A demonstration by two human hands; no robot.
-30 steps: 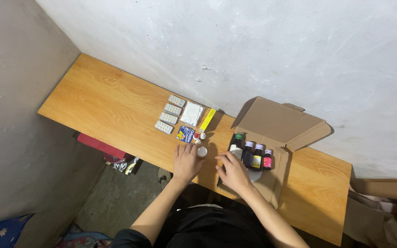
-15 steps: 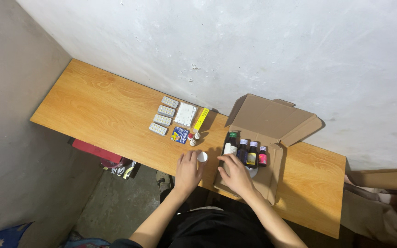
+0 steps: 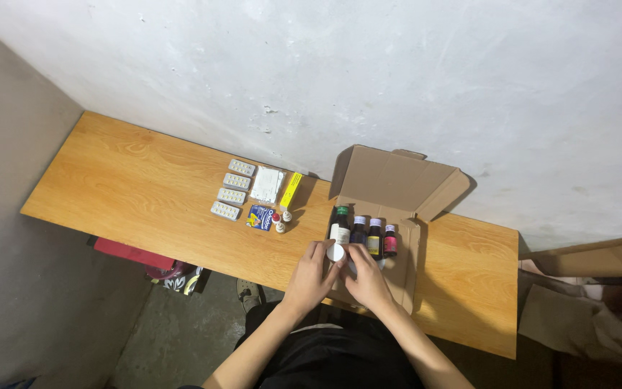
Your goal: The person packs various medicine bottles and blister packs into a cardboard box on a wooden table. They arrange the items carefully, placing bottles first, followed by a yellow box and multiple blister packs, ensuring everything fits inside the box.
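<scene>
1. Fingers of my left hand [image 3: 312, 277] are curled round a small white round-topped container [image 3: 335, 252], clamped on it; right hand [image 3: 367, 279] fingers meet it from the other side, tips touching, so both seem to grip it. Can't tell what's under the cap, too small.
2. Container sits at the near-left edge of the cardboard box [image 3: 397, 184], just over its rim, right beside the bottle row.
3. Box: plain brown corrugated card, lid flap folded up & back against the wall, side flaps splayed.
4. Inside box, 4 upright bottles [image 3: 363, 232] in a row: 1 taller w/ green cap & white label, 3 shorter dark glass w/ pale caps; labels look dark, yellow, pink.
5. Left of box on the table [image 3: 124, 180] (orange-brown wood-grain laminate, smooth, long rectangle): 4 silvery blister strips [image 3: 231, 194] stacked in a column, flat & oblong.
6. Beside them: 1 white flat packet [image 3: 267, 184], 1 narrow yellow carton [image 3: 291, 190], 1 blue sachet [image 3: 260, 217].
7. Next to sachet: 2 tiny dropper vials [image 3: 282, 220], white bodies, 1 w/ red cap; touching or nearly so.
8. Wall behind: rough grey-white plaster, blotchy.
</scene>
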